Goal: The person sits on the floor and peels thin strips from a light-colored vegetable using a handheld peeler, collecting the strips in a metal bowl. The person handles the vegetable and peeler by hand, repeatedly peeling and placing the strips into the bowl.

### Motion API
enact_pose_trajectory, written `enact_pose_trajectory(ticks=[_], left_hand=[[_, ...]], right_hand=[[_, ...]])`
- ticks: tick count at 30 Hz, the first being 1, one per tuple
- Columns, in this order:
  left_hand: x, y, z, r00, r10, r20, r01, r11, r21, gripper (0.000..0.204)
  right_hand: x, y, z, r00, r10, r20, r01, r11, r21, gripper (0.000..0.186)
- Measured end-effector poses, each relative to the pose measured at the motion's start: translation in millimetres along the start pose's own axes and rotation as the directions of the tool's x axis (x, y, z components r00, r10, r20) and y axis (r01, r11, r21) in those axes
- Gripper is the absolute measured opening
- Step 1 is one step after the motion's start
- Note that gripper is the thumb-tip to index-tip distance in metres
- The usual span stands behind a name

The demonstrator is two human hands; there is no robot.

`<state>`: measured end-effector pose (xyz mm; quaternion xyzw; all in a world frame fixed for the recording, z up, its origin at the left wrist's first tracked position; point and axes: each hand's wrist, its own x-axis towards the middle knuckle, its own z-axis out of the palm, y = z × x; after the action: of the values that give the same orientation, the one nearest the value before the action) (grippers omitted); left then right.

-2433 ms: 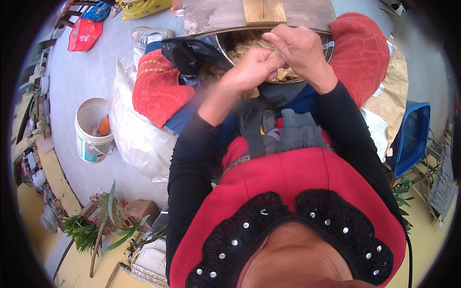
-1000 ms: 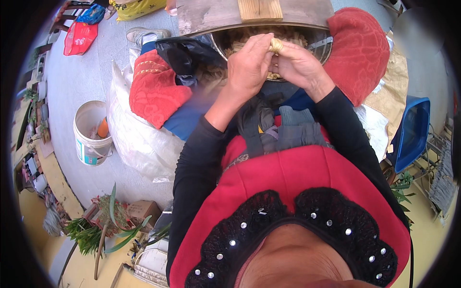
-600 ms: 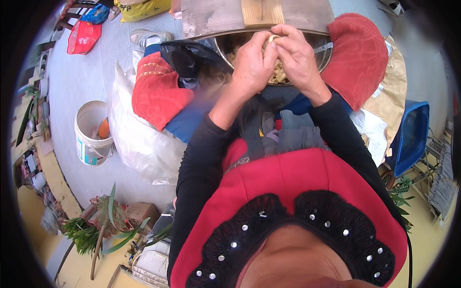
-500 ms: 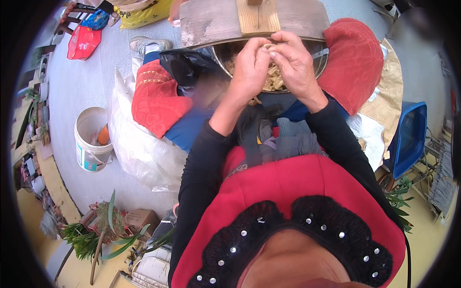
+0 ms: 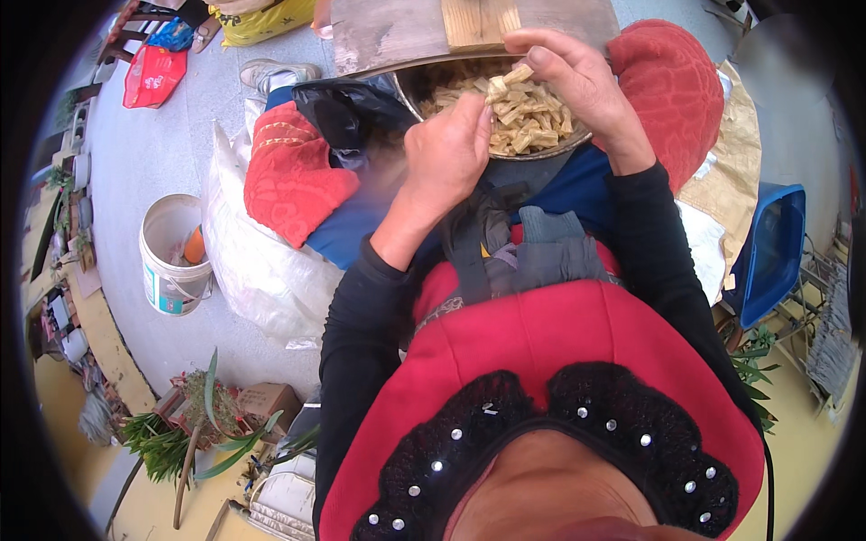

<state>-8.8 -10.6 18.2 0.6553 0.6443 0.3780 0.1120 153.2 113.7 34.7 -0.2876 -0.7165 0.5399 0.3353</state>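
A pale tan, folded and knotted-looking strip [image 5: 508, 85] is stretched between my two hands over a round metal basin. My left hand [image 5: 446, 153] pinches its lower end between thumb and fingertips. At its upper end is my right hand [image 5: 586, 90], thumb against the piece and index finger held out straight; its other fingers are partly hidden. Many similar tan pieces [image 5: 532, 126] fill the basin [image 5: 552, 151], which sits between my knees, partly under a wooden board [image 5: 388, 41].
Red padded covers lie over my left [image 5: 293, 176] and right [image 5: 667, 99] knees. Beside my left leg are a black plastic bag [image 5: 352, 108], a white sack [image 5: 257, 261] and a white bucket [image 5: 171, 257]. A brown paper sack [image 5: 735, 153] and blue tub [image 5: 767, 257] stand on the right.
My hands have moved apart from a close pinch, the left drawing down and left, the right shifting right. The strip between them and more of the basin's contents now show.
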Motion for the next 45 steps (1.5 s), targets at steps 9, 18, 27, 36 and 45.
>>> enact_pose_trajectory(ticks=[9, 18, 27, 36, 45], left_hand=[[8.0, -15.6, -9.8, 0.991, 0.123, 0.046, -0.122, 0.992, -0.011, 0.013], [6.5, -39.4, -30.5, 0.887, -0.093, 0.452, 0.371, 0.727, -0.578, 0.019], [50.1, -39.2, -16.9, 0.844, -0.095, 0.527, 0.463, 0.624, -0.629, 0.021], [115.8, -63.1, -10.7, 0.941, -0.112, 0.320, 0.256, 0.853, -0.455, 0.020], [126.1, -71.7, 1.0, 0.944, -0.176, 0.280, 0.282, 0.870, -0.404, 0.020]], right_hand=[[-11.9, -12.6, -6.3, 0.948, 0.159, 0.276, -0.075, 0.953, -0.293, 0.023], [-21.2, -14.5, -3.6, 0.958, -0.007, 0.286, 0.136, 0.892, -0.432, 0.019], [11.7, -19.9, -4.4, 0.958, 0.195, 0.212, -0.145, 0.962, -0.230, 0.020], [51.5, 11.1, -10.7, 0.988, -0.033, -0.150, -0.014, 0.952, -0.306, 0.023], [59.6, 38.7, -4.8, 0.970, -0.028, -0.240, -0.054, 0.944, -0.326, 0.022]])
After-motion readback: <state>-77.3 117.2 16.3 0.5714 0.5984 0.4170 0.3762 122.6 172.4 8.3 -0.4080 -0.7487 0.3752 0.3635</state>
